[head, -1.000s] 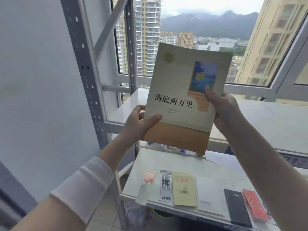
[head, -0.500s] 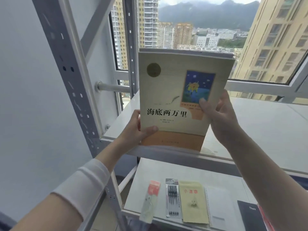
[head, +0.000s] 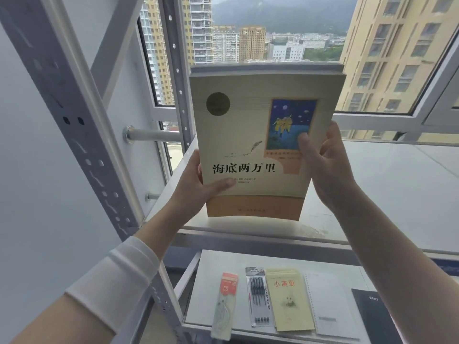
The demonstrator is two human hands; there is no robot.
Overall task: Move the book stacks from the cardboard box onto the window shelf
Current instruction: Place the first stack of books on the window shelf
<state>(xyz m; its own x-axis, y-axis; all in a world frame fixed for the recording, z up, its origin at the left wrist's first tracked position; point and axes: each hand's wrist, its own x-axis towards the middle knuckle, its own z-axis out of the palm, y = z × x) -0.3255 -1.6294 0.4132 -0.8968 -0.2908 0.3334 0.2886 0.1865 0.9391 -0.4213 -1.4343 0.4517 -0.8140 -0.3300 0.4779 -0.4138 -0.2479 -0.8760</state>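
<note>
A stack of cream-covered books (head: 248, 135) with an orange band and a blue picture on the top cover is held up in the air, tilted toward me, above the white window shelf (head: 387, 194). My left hand (head: 196, 189) grips the stack's lower left edge, thumb on the cover. On the right side my right hand (head: 325, 165) holds it, thumb pressed by the blue picture. The stack's lower edge hovers just over the shelf's front part. The cardboard box is out of view.
A perforated metal rack post (head: 82, 135) rises at the left, with a window frame (head: 372, 120) behind the shelf. On the lower shelf (head: 206, 294) lie a pen pack (head: 258, 299), a yellow notebook (head: 289, 301), a white spiral pad (head: 327, 306) and a black notebook (head: 372, 316).
Both hands have carried the book stack forward and lower relative to the shelf, so its lower edge now hangs over the shelf surface. The grip is unchanged.
</note>
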